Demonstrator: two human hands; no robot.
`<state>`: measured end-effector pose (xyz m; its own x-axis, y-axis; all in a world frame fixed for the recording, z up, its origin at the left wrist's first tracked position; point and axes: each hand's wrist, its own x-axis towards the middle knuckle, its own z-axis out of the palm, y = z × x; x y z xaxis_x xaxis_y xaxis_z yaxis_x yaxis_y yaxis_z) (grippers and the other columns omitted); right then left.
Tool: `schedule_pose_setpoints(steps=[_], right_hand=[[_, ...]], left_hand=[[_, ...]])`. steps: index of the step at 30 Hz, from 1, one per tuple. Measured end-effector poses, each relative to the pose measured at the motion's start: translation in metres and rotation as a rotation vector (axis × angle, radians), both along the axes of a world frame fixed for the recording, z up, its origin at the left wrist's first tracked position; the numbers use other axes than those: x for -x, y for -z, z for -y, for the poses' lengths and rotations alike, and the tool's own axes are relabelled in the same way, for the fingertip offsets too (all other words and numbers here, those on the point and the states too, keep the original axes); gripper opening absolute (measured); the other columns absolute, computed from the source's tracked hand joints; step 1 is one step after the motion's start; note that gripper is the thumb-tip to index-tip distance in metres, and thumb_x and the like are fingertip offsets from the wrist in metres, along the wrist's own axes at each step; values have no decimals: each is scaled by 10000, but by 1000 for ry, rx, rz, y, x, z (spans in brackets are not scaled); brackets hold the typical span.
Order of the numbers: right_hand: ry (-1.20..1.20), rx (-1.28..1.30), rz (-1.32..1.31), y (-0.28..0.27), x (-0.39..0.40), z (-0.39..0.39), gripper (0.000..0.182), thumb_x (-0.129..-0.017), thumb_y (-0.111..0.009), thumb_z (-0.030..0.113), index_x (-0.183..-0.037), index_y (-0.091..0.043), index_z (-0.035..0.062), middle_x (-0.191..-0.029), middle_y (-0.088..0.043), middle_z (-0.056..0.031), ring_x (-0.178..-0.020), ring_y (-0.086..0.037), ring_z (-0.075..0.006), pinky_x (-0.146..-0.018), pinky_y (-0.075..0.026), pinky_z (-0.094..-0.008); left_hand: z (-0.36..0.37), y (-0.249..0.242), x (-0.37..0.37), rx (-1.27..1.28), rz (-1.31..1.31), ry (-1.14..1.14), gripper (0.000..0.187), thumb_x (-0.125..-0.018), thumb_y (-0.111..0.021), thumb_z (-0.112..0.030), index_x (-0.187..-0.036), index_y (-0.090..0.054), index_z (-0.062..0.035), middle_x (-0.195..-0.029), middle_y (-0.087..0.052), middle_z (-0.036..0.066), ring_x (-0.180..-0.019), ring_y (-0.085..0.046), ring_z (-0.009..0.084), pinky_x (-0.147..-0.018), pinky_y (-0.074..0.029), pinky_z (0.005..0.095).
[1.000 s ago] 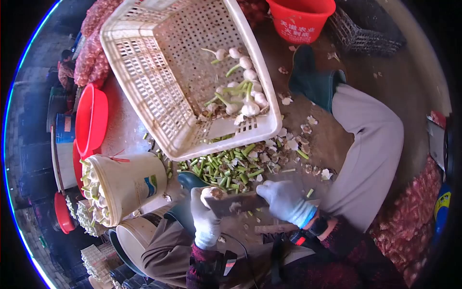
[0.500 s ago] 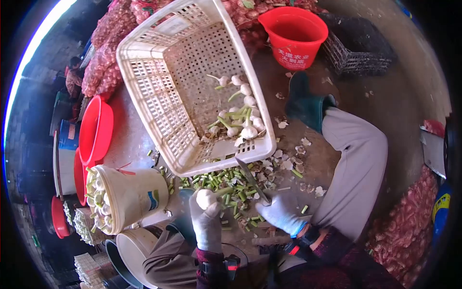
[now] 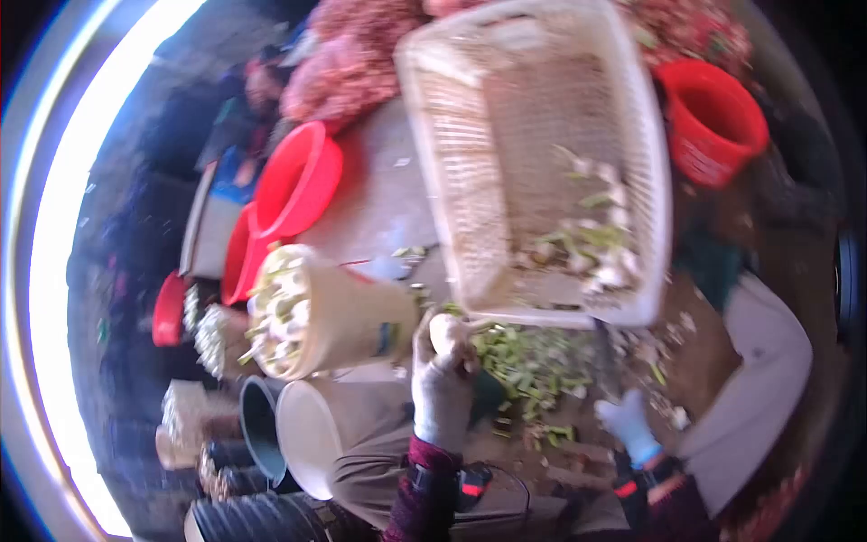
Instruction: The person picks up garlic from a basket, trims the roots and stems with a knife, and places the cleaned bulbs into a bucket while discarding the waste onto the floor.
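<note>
My left hand point(image 3: 441, 379), in a whitish glove, is closed around a garlic bulb point(image 3: 447, 333), whose stem points right, just below the crate's near edge. Farther right, my right hand point(image 3: 628, 426), gloved with a blue cuff, grips a knife point(image 3: 605, 361); its blade is blurred and points up toward the crate. The white plastic crate point(image 3: 458, 181) holds several garlic bulbs with green stems point(image 3: 610, 239) in its near right part. Cut green stem pieces point(image 3: 533, 366) lie on the floor between my hands.
A cream bucket point(image 3: 361, 316) full of garlic lies tipped at left, near red basins point(image 3: 298, 181) and a pale bucket point(image 3: 307, 434). A red bucket point(image 3: 713, 126) stands right of the crate. Net sacks point(image 3: 348, 68) are behind. A person point(image 3: 262, 86) is far left.
The view has swung left, so the crate and buckets appear farther right. My left hand still holds the bulb, and its stem is now beside the crate's lower left corner. My hands are farther apart.
</note>
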<state>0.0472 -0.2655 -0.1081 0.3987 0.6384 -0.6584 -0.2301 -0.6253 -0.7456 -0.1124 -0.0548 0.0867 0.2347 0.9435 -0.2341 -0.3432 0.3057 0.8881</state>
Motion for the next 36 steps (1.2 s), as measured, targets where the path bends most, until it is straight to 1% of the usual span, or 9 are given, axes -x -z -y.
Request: schedule_pose_setpoints(steps=[2, 4, 12, 14, 16, 19, 25, 31, 36], right_hand=[[83, 87, -79, -8, -5, -5, 477, -703, -705, 242, -930, -410, -57, -751, -563, -126, -590, -540, -172, -519, -464, -350], [111, -44, 413, 58, 5, 13, 357, -701, -679, 157, -934, -492, -37, -651, -560, -42, -526, -516, -134, -478, -434, -325], [62, 55, 207, 7, -1, -31, 314, -698, -685, 178, -817, -483, -31, -689, -536, -130, -595, -525, -251, -568, -448, -406], [-41, -32, 414, 7, -3, -20, 318, -692, -691, 207, -751, -518, -53, -660, -547, -176, -591, -533, -287, -562, -445, -421], [-38, 14, 539, -4, 4, -22, 300, -698, -688, 229, -688, -541, -33, -619, -557, -187, -570, -543, -297, -543, -441, -419], [-5, -48, 431, -59, -1, -42, 221, -740, -658, 258, -705, -591, 51, -602, -583, -148, -522, -553, -276, -520, -442, -390], [3, -217, 350, -36, -6, -22, 155, -728, -660, 237, -723, -620, 87, -587, -586, -97, -534, -583, -305, -507, -449, -403], [173, -103, 126, -65, -39, -17, 215, -759, -672, 174, -664, -528, 45, -572, -526, -68, -524, -563, -188, -490, -405, -352], [251, -144, 235, -92, -69, -36, 161, -774, -675, 149, -702, -561, 61, -581, -522, -29, -538, -511, -145, -529, -416, -341]], left_hand=[[-38, -44, 21, -143, -132, -200, 544, -802, -607, 35, -1302, -407, -45, -1059, -539, 82, -890, -566, 167, -696, -490, 270], [-114, -50, 93, -365, -424, -285, 534, -762, -604, 49, -1257, -432, -55, -923, -546, 15, -700, -530, 83, -596, -435, 201], [-353, -21, 349, -480, -801, -363, 372, -763, -631, 1, -1126, -576, -54, -968, -621, 115, -820, -591, 181, -710, -496, 298], [-338, -47, 326, -1255, -2076, 103, 161, -816, -581, -162, -733, -672, -57, -710, -644, 151, -633, -608, 234, -572, -488, 341], [-278, -82, 190, -541, -1035, -235, 171, -859, -580, -87, -1003, -651, -30, -837, -653, 99, -691, -623, 168, -628, -510, 300], [-229, -69, 93, -598, -726, 28, 311, -856, -566, -54, -1161, -567, 7, -974, -609, 73, -876, -591, 159, -792, -498, 296], [-164, 72, -134, -221, -623, 883, 409, -818, -647, -107, -1191, -556, 36, -1096, -613, 93, -979, -562, 150, -851, -446, 277], [-199, 261, -240, -581, -1614, 972, 461, -799, -607, -337, -1145, -607, -32, -1020, -654, 223, -983, -620, 366, -890, -471, 407], [-200, 247, -222, -488, -1213, 881, 363, -756, -690, -262, -1019, -624, -20, -929, -672, 156, -875, -648, 252, -788, -504, 334]])
